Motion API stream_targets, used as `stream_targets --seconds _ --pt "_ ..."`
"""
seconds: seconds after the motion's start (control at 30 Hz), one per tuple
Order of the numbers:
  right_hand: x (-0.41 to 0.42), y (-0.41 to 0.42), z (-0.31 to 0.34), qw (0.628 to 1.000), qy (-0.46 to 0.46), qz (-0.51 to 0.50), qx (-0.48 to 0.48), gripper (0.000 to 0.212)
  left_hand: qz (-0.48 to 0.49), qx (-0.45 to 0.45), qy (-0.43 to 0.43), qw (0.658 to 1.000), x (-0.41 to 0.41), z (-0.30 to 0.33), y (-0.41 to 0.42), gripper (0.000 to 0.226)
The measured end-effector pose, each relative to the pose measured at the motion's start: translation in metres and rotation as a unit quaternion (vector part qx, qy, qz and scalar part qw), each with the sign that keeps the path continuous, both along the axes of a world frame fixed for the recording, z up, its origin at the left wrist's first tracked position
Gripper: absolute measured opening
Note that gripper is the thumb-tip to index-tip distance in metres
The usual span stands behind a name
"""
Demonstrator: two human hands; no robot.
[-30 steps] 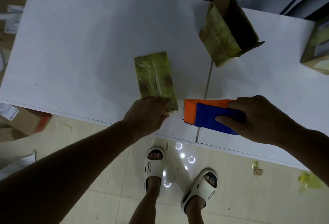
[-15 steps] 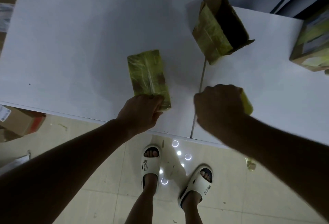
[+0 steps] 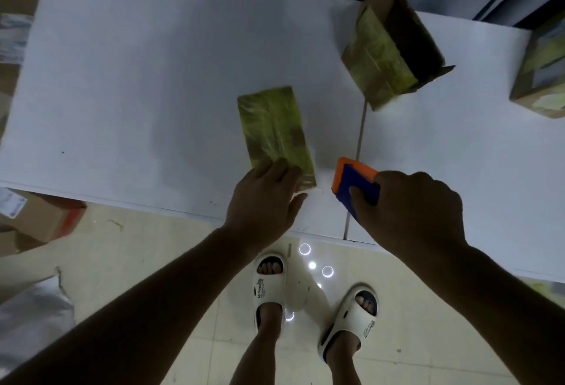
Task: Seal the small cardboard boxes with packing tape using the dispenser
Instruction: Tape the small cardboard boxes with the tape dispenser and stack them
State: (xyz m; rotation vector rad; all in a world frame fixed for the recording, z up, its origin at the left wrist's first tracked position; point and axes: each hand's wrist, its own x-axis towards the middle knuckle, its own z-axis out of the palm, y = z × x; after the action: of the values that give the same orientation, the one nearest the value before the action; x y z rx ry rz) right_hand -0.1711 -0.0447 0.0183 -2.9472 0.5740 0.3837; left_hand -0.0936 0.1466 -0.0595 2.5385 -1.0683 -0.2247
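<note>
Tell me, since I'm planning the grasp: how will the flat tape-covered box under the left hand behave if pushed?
The tape-covered box lies low and flat on the white table, so it should slide, not tip. Its glossy wrap probably makes it slippery. The left hand rests on its near end, which likely steadies it.

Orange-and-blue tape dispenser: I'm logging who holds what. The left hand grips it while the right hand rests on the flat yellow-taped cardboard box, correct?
Hands are swapped. In the head view the right hand grips the orange-and-blue tape dispenser, while the left hand rests on the flat yellow-taped cardboard box.
</note>
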Motion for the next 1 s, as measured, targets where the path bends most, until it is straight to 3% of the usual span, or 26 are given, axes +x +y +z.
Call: stream_targets --seconds 0.37,0.47,0.53,0.6,0.63,0.83,1.0 --pt "-0.012 0.012 -0.002 0.99 -0.075 -0.108 0.052 0.044 -0.037 0.055 0.035 0.997 0.006 0.002 -0.018 0.006" --pt "-0.017 0.019 0.003 0.986 -0.091 -0.13 0.06 0.049 0.063 0.061 0.04 0.995 0.006 0.008 -0.019 0.034" --pt "-0.021 0.023 0.003 0.984 -0.098 -0.13 0.065 0.049 0.185 0.073 0.026 0.98 0.006 0.012 -0.026 0.069" --pt "-0.028 0.024 0.002 0.983 -0.106 -0.136 0.071 0.049 0.26 0.088 0.093 0.957 0.008 0.013 -0.034 0.104" --pt "-0.031 0.025 0.001 0.981 -0.11 -0.14 0.074 0.05 0.273 0.097 0.121 0.949 0.01 0.012 -0.038 0.111" --pt "-0.058 0.018 0.0 0.975 -0.122 -0.171 0.076 0.047 0.302 0.047 0.166 0.938 0.015 0.016 -0.043 0.09" --pt "-0.109 0.001 0.011 0.964 -0.136 -0.219 0.066 0.045 0.23 0.022 0.132 0.964 -0.038 0.043 -0.063 0.084"
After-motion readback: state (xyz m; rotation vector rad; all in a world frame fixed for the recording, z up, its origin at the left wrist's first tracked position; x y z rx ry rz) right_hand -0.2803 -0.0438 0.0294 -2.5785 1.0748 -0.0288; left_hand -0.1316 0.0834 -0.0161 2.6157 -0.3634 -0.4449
